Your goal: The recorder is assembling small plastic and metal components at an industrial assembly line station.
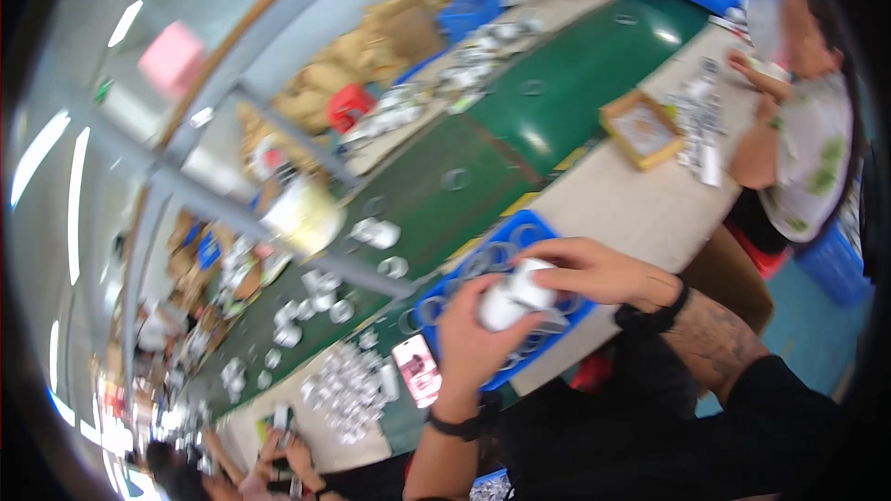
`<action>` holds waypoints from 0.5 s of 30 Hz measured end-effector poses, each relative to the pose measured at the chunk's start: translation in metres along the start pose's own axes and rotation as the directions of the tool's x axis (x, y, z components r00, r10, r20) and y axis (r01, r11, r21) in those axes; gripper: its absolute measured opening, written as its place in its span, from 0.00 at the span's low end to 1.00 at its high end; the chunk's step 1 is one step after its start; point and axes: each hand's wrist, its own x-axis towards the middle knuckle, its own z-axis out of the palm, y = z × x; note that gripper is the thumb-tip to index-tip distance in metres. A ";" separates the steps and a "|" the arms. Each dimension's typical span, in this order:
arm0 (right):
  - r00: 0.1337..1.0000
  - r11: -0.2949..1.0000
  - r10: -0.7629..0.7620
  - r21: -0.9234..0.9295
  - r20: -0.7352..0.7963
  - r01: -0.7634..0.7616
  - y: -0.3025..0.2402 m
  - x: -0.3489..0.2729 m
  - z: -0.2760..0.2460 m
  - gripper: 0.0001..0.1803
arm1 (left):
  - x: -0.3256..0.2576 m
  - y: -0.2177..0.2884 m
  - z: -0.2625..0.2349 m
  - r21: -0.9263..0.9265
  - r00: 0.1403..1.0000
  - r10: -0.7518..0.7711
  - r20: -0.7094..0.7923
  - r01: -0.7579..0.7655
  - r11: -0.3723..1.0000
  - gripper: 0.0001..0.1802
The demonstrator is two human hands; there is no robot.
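Both my hands meet over a blue tray (pixel 436 295) that holds several clear rings. My left hand (pixel 469 339) is wrapped around a small white cylindrical piece (pixel 513 297). My right hand (pixel 589 271) comes from the right with its fingers curled over the top end of the same white piece. A black band sits on each wrist.
A green conveyor belt (pixel 520 144) runs diagonally, with white parts and clear rings on it. A phone (pixel 417 369) lies by the blue tray. A small cardboard box (pixel 642 129) rests on the beige table. Other people sit at right, top and lower left.
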 end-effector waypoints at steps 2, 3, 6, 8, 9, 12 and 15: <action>0.990 0.995 -0.094 -0.050 -0.103 0.089 0.017 -0.003 0.003 0.19 | -0.001 0.010 0.004 -0.070 0.998 -0.046 0.047 0.049 0.996 0.40; 0.980 0.998 -0.017 -0.058 -0.197 0.006 0.013 -0.007 0.012 0.18 | 0.000 0.018 0.000 -0.021 0.991 -0.066 0.115 0.069 0.997 0.41; 0.972 0.997 -0.047 -0.077 -0.231 0.029 0.005 -0.007 0.046 0.18 | -0.002 0.035 -0.016 0.009 0.962 -0.220 0.159 0.222 0.975 0.42; 0.964 0.979 -0.153 -0.169 -0.220 0.117 0.002 -0.004 0.062 0.18 | -0.007 0.039 -0.027 0.018 0.967 -0.221 0.124 0.221 0.975 0.39; 0.970 0.960 -0.166 -0.255 -0.176 0.118 -0.002 -0.006 0.064 0.20 | -0.007 0.037 -0.027 0.016 0.970 -0.217 0.108 0.217 0.976 0.39; 0.970 0.823 -0.230 -0.549 -0.081 0.149 -0.021 -0.012 0.078 0.21 | -0.016 0.020 -0.022 0.071 0.972 -0.076 0.224 0.061 0.996 0.37; 0.936 0.676 -0.236 -0.736 -0.263 -0.036 -0.027 -0.013 0.097 0.19 | -0.028 0.017 -0.003 0.159 0.998 0.053 0.032 -0.058 0.986 0.31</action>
